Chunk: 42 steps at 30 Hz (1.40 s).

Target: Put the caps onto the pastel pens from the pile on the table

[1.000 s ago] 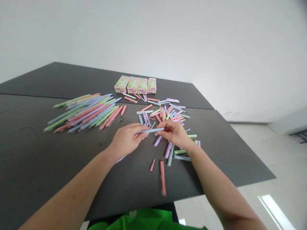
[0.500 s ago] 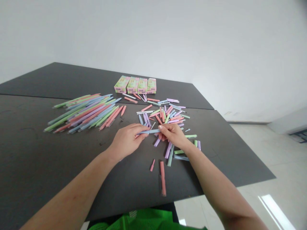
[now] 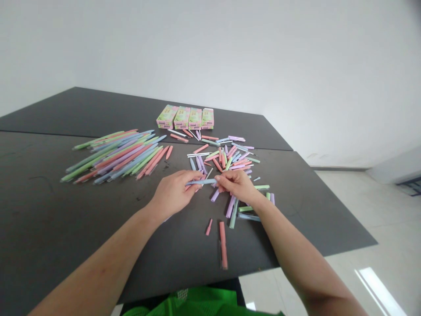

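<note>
A light blue pen (image 3: 204,181) lies level between my two hands, over the near side of the loose parts. My left hand (image 3: 174,192) is closed around its left part, and my right hand (image 3: 236,184) pinches its right end between thumb and fingers. Behind and beside my right hand spread loose pen parts (image 3: 226,160) in pink, purple, green and blue, with thin white refills (image 3: 198,154) among them. Nearer to me are a pink pen barrel (image 3: 223,245) and a small pink piece (image 3: 209,227). My fingers hide both ends of the blue pen.
On the left of the dark table (image 3: 158,259) lies a heap of long pastel pens (image 3: 118,156). Several small pink and green boxes (image 3: 182,117) stand in a row at the back. The table's right edge borders a pale floor (image 3: 355,193).
The blue pen and my right hand's fingertips have shifted very slightly left. Both hands keep hold of the pen, and the parts on the table stay put.
</note>
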Tool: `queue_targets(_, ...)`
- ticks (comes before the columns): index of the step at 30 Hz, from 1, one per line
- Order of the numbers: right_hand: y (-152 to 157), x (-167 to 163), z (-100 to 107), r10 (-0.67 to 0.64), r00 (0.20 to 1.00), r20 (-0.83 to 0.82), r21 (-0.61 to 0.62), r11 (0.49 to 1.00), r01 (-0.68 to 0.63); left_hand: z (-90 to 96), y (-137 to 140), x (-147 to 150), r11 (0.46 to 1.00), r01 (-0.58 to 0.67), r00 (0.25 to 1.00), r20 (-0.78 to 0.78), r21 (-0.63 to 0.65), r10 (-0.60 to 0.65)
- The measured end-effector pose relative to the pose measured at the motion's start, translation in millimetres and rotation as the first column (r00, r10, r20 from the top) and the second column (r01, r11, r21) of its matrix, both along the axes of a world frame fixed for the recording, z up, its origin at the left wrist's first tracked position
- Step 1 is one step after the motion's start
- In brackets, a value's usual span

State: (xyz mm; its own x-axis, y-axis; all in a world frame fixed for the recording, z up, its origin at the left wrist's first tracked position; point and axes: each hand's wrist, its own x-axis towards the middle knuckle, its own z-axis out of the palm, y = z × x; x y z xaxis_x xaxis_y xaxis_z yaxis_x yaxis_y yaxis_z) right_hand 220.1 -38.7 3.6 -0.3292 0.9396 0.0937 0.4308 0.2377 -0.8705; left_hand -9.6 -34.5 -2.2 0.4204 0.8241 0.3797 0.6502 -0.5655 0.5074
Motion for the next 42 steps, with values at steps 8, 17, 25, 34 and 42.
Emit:
queue_targets(8,0.9,1.4,-3.5,0.032,0.999,-0.030,0.034,0.999,-0.031,0.6,1.1,-0.5,1.000,-0.003,0.999,-0.048,-0.026,0.001)
queue_targets(17,0.8,-1.8,-8.6,-0.036,0.999,-0.004,0.077,0.996,0.036,2.6,0.9,0.0,1.000,-0.028,0.997,-0.079,-0.013,0.027)
queue_targets(25,-2.8,-8.2,-4.1,-0.019,0.996,0.089,-0.014,1.000,0.021,1.8,0.4,-0.8,0.999,0.003,0.995,-0.103,0.043,0.002)
queue_targets(34,-3.3,-8.7,-4.1,-0.025,0.997,0.068,-0.091,0.995,0.031,1.1,2.0,-0.8,0.999,0.021,0.994,-0.107,0.032,-0.018)
queue_targets(42,1.7,-12.4,-11.0,-0.089,0.995,-0.035,-0.077,0.993,0.086,5.9,2.2,-0.8,0.998,0.019,0.990,-0.139,0.057,-0.011)
